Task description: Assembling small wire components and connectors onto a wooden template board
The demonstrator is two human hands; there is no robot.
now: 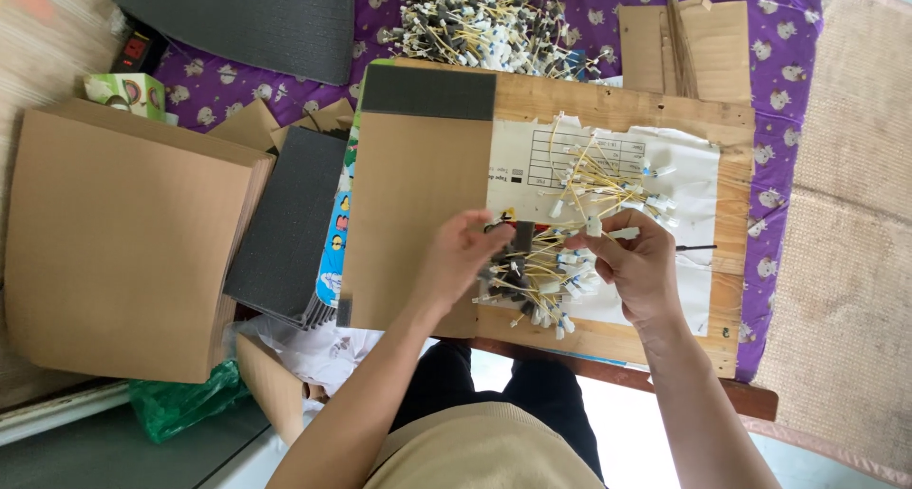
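Sticks (546,275) lie heaped on the board (608,104); left hand (465,252) pinches a foam piece (522,235), right hand (636,261) pinches one stick (600,228).

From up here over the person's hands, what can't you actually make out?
- Left hand, head view: its fingertips curl over a small dark piece, hiding the grip.
- Right hand: pinches a white-tipped stick; too small to identify.
- Printed sheet: partly covered by loose sticks; text too small.
- Far pile of sticks: cut off by the top edge.
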